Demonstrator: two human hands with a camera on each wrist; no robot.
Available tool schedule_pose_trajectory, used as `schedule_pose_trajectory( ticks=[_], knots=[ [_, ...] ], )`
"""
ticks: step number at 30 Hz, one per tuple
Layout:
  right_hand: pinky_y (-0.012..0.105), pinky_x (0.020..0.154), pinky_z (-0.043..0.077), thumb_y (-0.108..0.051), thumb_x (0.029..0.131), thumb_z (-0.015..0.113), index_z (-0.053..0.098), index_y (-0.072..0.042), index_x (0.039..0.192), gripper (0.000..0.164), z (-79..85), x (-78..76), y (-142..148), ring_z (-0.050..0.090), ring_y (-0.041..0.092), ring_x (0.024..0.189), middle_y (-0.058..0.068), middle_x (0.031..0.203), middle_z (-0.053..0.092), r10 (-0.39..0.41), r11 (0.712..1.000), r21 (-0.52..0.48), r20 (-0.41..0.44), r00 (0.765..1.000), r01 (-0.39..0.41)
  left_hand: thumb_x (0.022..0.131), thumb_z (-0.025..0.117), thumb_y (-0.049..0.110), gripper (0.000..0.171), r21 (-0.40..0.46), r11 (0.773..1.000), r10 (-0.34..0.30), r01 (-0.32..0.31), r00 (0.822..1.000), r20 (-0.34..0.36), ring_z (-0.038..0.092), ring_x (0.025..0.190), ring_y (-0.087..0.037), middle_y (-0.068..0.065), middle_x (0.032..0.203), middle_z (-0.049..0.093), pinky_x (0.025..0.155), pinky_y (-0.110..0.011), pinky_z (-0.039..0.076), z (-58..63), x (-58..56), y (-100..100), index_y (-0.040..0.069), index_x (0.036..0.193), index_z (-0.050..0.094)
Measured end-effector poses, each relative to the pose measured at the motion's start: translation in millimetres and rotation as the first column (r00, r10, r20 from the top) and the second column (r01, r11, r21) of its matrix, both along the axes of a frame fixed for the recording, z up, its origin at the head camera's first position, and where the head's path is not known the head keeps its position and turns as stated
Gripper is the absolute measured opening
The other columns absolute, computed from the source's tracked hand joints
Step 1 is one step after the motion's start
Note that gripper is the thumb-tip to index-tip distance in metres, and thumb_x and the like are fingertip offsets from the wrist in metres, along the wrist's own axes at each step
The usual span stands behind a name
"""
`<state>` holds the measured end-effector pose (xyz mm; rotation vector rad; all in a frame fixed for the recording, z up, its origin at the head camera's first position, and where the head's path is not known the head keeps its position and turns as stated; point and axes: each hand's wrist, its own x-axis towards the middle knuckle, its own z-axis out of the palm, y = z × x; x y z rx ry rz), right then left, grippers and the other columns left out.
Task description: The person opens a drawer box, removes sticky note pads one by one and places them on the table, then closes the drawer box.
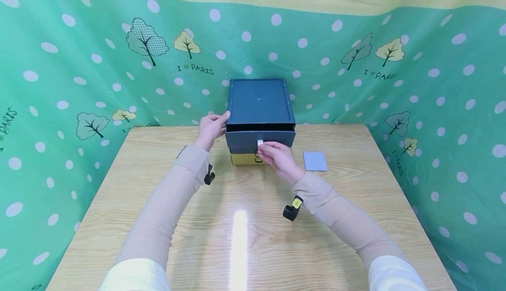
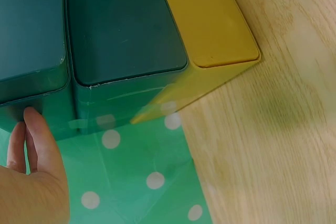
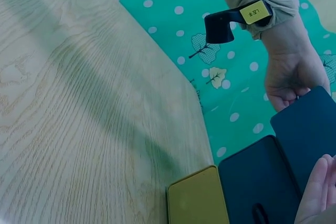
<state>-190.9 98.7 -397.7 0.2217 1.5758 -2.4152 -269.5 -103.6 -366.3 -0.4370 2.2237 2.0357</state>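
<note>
A small drawer cabinet (image 1: 258, 102) has a dark blue top and a yellow bottom drawer (image 1: 243, 159). Its dark blue top drawer (image 1: 241, 141) stands slightly out, leaving a gap under the cabinet's top. My right hand (image 1: 280, 157) pinches a small white tab (image 1: 260, 142) on that drawer's front; in the right wrist view only some fingers (image 3: 315, 187) show at the lower right corner. With fingers fairly straight, my left hand (image 1: 212, 128) presses the cabinet's left side near the top. The left wrist view shows its fingertips (image 2: 37, 121) against the dark side wall.
A pale blue square sheet (image 1: 315, 161) lies on the wooden table (image 1: 178, 238), to the right of the cabinet. Behind the table hangs a green dotted curtain (image 1: 158, 84). Each wrist carries a black camera mount, such as the right one (image 1: 291, 212).
</note>
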Motion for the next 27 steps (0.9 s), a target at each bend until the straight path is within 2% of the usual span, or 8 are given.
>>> schedule_pose_trajectory(
  ticks=[15,22,27],
  knots=[
    [0.016,0.068,0.057,0.005,0.092,0.054,0.061,-0.007,0.083,0.017,1.4,-6.2,-1.5,0.065,0.008,0.069,0.003,0.076,0.067,-0.015,1.000,-0.005,0.012,1.000,0.015,0.089,0.066,0.033,0.031,0.009,1.000,-0.016,0.016,1.000,0.003,0.057,0.089,-0.013,-0.004,0.099,0.056,0.094,-0.034,0.054,0.1,-0.6,-1.0,0.004,0.097,0.062],
    [0.015,0.068,0.057,0.006,0.091,0.054,0.060,-0.005,0.086,0.013,2.1,-8.8,-2.9,0.065,0.007,0.069,0.001,0.074,0.067,-0.031,0.999,-0.006,0.011,0.999,0.032,0.089,0.066,0.033,0.027,0.014,1.000,-0.013,0.013,1.000,0.007,0.056,0.087,-0.012,-0.003,0.099,0.055,0.094,-0.035,0.054,0.4,0.1,-0.1,0.007,0.091,0.060],
    [0.016,0.070,0.057,0.004,0.091,0.056,0.060,-0.004,0.089,0.009,2.0,-11.5,-3.5,0.065,0.008,0.073,0.004,0.079,0.067,-0.027,1.000,-0.001,0.017,0.999,0.027,0.089,0.066,0.033,0.026,0.022,1.000,-0.008,0.008,1.000,0.008,0.056,0.088,-0.013,-0.003,0.100,0.055,0.095,-0.035,0.053,-0.5,-1.0,-1.3,0.008,0.089,0.060]
  ],
)
